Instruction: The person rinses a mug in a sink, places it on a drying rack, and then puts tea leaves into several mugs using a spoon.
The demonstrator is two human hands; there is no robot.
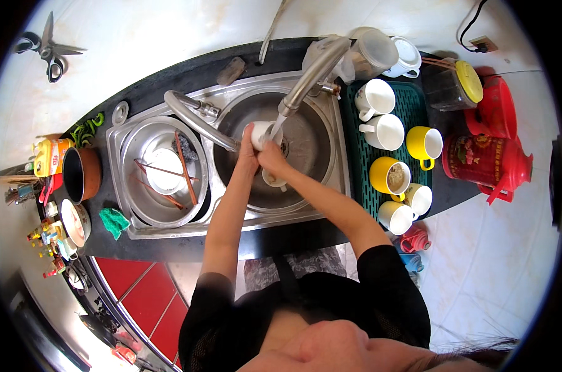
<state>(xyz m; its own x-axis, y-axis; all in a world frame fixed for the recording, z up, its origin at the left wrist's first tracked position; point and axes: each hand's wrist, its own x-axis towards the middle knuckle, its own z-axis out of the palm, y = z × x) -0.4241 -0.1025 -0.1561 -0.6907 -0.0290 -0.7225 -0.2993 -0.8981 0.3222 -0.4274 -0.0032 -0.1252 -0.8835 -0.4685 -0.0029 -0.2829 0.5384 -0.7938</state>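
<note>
Both hands (272,159) grip a plain white cup (258,131) under running water (277,126); gold writing marks a red flask (479,162).

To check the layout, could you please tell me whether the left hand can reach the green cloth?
Probably yes: the green cloth lies uncovered on the counter, though the left hand is busy with a white cup.

A white cup (258,131), tilted and doused, was held between the left hand (248,147) and the right hand (271,157), smooth-walled, partly hidden by the fingers of both.
</note>
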